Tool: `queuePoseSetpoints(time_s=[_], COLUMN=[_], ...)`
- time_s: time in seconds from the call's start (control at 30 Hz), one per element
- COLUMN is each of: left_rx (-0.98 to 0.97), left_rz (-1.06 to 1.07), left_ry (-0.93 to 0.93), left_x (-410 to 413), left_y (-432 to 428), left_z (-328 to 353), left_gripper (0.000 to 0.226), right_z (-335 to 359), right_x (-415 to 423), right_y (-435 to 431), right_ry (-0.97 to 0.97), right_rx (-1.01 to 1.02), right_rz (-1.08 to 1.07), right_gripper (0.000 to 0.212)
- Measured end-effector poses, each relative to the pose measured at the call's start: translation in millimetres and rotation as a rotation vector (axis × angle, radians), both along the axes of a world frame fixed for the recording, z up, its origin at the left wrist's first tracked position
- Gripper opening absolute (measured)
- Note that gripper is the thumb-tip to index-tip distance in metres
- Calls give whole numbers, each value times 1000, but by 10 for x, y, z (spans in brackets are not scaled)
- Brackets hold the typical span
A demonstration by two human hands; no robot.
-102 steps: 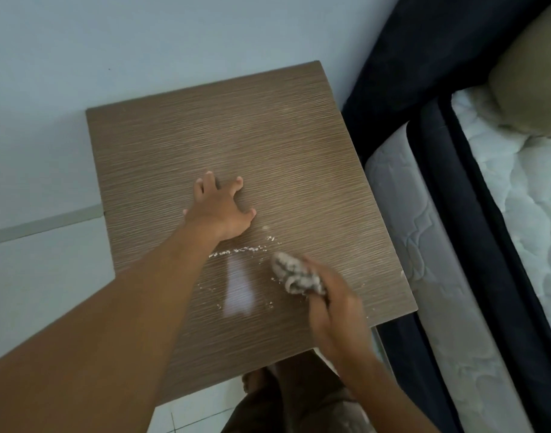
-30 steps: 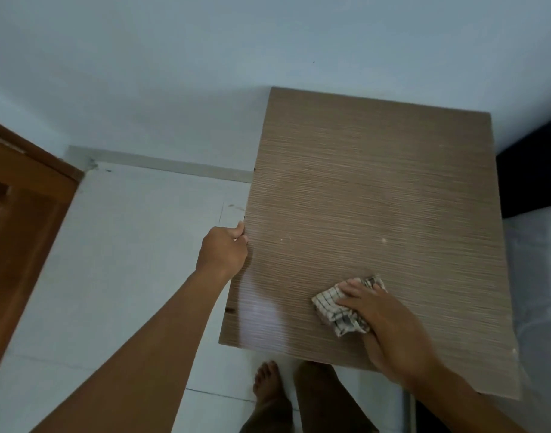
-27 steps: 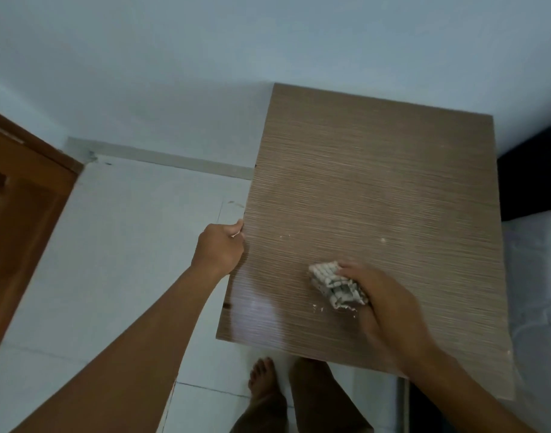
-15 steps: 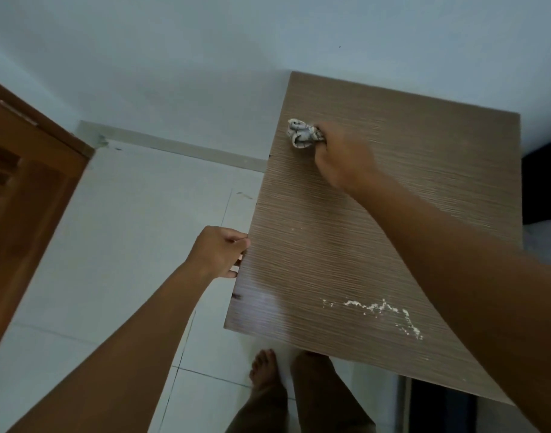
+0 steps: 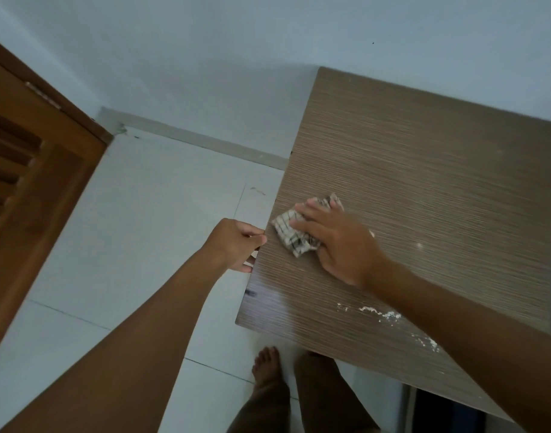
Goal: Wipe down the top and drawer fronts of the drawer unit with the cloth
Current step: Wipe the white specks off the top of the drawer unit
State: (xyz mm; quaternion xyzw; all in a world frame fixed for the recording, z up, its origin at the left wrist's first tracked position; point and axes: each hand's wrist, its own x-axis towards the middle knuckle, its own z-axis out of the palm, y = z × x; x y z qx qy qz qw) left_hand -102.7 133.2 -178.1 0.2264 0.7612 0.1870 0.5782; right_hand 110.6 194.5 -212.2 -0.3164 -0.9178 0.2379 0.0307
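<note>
The checked cloth point(image 5: 288, 232) lies crumpled on the brown wood-grain top of the drawer unit point(image 5: 424, 189), near the top's left edge and about midway between front and back. The right hand point(image 5: 339, 242) lies flat on it, fingers stretched out and pressing it to the surface, so that only the cloth's left part and a corner beyond the fingertips show. The left hand point(image 5: 233, 243) grasps the left edge of the top just beside the cloth, fingers curled round the edge. A trail of white crumbs point(image 5: 383, 314) lies on the top near its front edge, partly behind the right forearm. The unit stands against a pale wall point(image 5: 205, 57) on a light tiled floor point(image 5: 142, 229). A bare foot point(image 5: 266, 367) stands on the tiles before the unit, and a wooden door point(image 5: 33, 182) is at far left.
</note>
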Motion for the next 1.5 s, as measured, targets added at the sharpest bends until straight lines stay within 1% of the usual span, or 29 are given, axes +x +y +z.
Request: queuePoseSetpoints(time_s=[0.1, 0.23, 0.3, 0.37, 0.5, 0.63, 0.7, 0.8, 0.83, 0.9, 0.97, 1.07, 1.13, 1.37, 1.43, 1.47, 1.5], left_rx=[-1, -8, -17, -22, -18, -12, -13, -27, -32, -40, -35, -22, -15, 24, 44, 83, 146], left_rz=[-17, -41, -47, -49, -48, -46, -51, -68, -74, -74, -69, -72, -61, -41, -1, 4, -52], left_ry=[30, 57, 71, 81, 93, 96, 97, 100, 96, 84, 77, 84, 93, 136, 142, 186, 303], left_x=[7, 11, 6, 3, 30, 44, 45, 44, 40, 38, 33, 36, 35, 100, 143, 178, 220], left_y=[8, 19, 24, 25, 21, 11, 19, 40, 44, 45, 36, 18, 7, -22, -26, -36, -48], left_z=[-4, 0, 3, 7, 20, 33, 44, 65, 70, 75, 74, 67, 47, 63, 54, 29, -9], left_gripper=[17, 17, 16, 16, 14, 11, 9, 7, 8, 11, 13, 14, 15, 19, 18, 21, 27], right_z=[-29, -75, -75, -45, 121, 261, 267, 193, 157, 86, 24, -11, -19, 41, 96, 149, 218], right_x=[287, 730, 869, 923, 724, 270, 57, -167, -214, -242, -177, 55, 282, 1042, 1154, 1181, 1192], right_y=[-453, -990, -1173, -1265, -1256, -993, -815, -661, -670, -777, -933, -1138, -1226, -1279, -1300, -1313, -1319], right_ry=[85, 132, 143, 178, 289, 338, 315, 210, 172, 135, 122, 81, 58, -15, 5, 40, 96], right_rx=[-59, -71, -78, -78, -93, -16, -18, -65, -77, -64, -46, -3, 22, 73, 88, 79, 70], right_rz=[52, 55, 25, -43, -172, -227, -285, -397, -400, -316, -173, 24, 97, 85, 33, -31, -121], right_gripper=[53, 57, 64, 59, 51, 45, 45, 51, 51, 48, 45, 38, 37, 36, 36, 35, 32])
